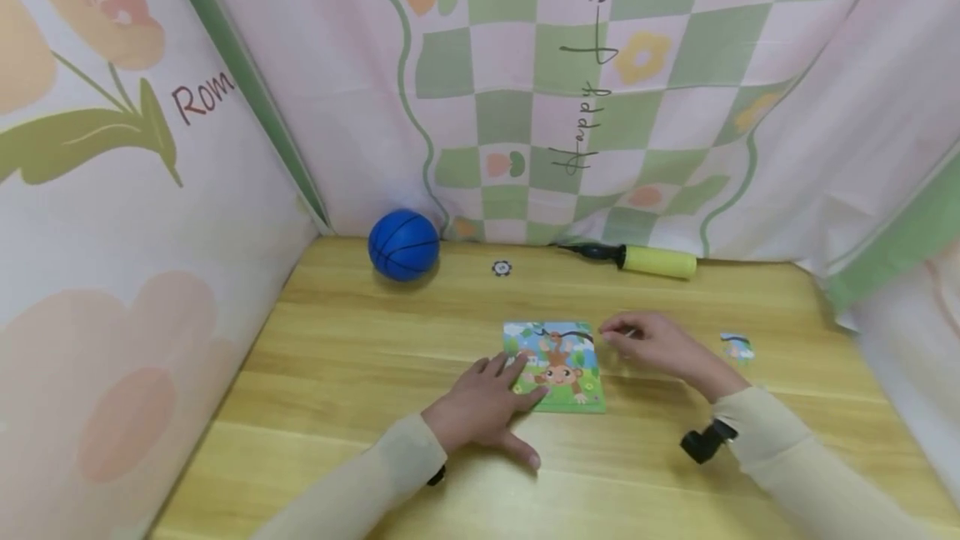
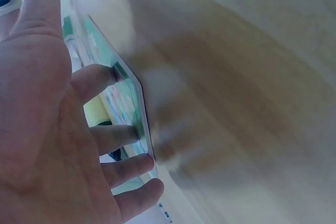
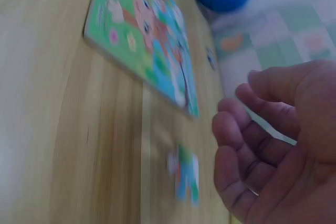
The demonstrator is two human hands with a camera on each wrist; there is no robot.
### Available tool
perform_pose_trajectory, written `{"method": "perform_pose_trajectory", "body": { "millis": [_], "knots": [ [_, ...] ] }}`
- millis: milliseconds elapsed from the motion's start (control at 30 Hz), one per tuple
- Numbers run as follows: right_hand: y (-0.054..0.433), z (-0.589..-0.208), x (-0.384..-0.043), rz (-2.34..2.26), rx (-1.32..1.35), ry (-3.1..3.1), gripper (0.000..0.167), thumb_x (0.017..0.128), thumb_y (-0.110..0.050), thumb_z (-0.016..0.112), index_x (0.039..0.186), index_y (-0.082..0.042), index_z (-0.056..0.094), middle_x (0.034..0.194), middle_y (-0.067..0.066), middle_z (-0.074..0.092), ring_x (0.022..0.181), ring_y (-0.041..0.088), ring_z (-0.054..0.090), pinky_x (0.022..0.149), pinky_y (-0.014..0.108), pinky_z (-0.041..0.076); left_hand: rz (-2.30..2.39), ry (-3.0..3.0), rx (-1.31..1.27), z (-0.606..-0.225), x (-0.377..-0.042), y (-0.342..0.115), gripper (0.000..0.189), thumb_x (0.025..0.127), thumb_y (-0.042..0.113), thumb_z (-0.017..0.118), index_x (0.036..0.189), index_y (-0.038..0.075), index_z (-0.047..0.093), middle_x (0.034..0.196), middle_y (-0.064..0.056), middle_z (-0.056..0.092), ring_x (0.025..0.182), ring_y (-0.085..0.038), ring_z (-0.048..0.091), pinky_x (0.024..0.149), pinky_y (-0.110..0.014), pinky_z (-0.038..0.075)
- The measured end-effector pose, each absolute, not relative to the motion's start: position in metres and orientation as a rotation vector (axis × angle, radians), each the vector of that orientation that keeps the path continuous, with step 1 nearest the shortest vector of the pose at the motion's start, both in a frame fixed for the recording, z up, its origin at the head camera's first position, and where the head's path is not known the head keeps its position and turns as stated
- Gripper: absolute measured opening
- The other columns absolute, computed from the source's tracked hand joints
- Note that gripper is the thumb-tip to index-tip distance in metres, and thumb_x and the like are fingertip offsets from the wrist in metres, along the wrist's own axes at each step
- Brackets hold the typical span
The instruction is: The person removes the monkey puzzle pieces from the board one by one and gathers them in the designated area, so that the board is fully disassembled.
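Observation:
A square picture puzzle (image 1: 564, 357) with a monkey hanging from a branch lies on the wooden table. My left hand (image 1: 483, 402) rests on its left part with spread fingers; in the left wrist view the fingertips (image 2: 128, 134) touch the puzzle near its edge. Just off the upper right corner hovers my right hand (image 1: 652, 344). Its fingers (image 3: 228, 169) are loosely curled, and nothing shows between them in the right wrist view. Farther right, beyond that hand, a loose puzzle piece (image 1: 737, 347) with blue, white and green print lies on the table.
A blue ball (image 1: 403, 245) with black lines sits at the back left. To its right lies a small black-and-white round disc (image 1: 502, 268). Against the back curtain (image 1: 502, 119) rests a yellow-green hand pump (image 1: 658, 262). A printed cloth wall (image 1: 150, 273) borders the table's left side.

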State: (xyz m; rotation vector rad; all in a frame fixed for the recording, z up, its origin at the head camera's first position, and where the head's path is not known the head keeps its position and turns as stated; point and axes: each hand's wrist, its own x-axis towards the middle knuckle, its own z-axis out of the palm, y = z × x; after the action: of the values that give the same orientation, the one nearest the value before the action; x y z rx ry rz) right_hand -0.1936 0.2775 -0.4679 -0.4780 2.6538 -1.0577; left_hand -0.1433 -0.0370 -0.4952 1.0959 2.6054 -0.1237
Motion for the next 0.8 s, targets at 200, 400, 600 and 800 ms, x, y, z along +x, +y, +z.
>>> {"method": "perform_pose_trajectory", "body": {
  "millis": [200,400,600,800],
  "knots": [
    [0.228,-0.474,-0.207,-0.901,-0.735,2.531,0.029,0.103,-0.02,0.062,0.122,-0.001,0.07,0.116,0.01,0.071,0.093,0.02,0.068,0.087,0.048,0.055,-0.158,2.614,1.096,-0.491,-0.144,-0.034,0.11,0.065,0.099,0.039,0.158,0.044,0.027,0.167,-0.014,0.015,0.15,-0.04,0.019,0.117,-0.054,0.025],
    [0.202,-0.476,-0.213,-0.829,-0.82,2.454,0.018,0.104,-0.011,0.058,0.092,-0.004,0.07,0.072,0.005,0.065,0.057,0.011,0.056,0.06,0.033,0.049,-0.167,2.616,1.101,-0.488,-0.143,-0.032,0.108,0.067,0.098,0.04,0.159,0.044,0.027,0.167,-0.014,0.015,0.149,-0.04,0.02,0.115,-0.054,0.029],
    [0.199,-0.475,-0.214,-0.822,-0.76,2.487,0.019,0.102,-0.01,0.059,0.11,0.0,0.073,0.079,0.0,0.067,0.061,0.013,0.059,0.067,0.034,0.051,-0.202,2.613,1.113,-0.489,-0.143,-0.031,0.108,0.067,0.099,0.038,0.159,0.043,0.027,0.167,-0.015,0.016,0.149,-0.041,0.022,0.115,-0.054,0.03],
    [0.196,-0.477,-0.216,-0.82,-0.678,2.535,0.024,0.101,-0.013,0.063,0.118,0.001,0.071,0.1,0.002,0.071,0.084,0.016,0.066,0.084,0.045,0.055,-0.214,2.614,1.1,-0.489,-0.143,-0.032,0.108,0.066,0.099,0.037,0.159,0.044,0.027,0.167,-0.015,0.015,0.149,-0.041,0.022,0.115,-0.054,0.03]
  ]
}}
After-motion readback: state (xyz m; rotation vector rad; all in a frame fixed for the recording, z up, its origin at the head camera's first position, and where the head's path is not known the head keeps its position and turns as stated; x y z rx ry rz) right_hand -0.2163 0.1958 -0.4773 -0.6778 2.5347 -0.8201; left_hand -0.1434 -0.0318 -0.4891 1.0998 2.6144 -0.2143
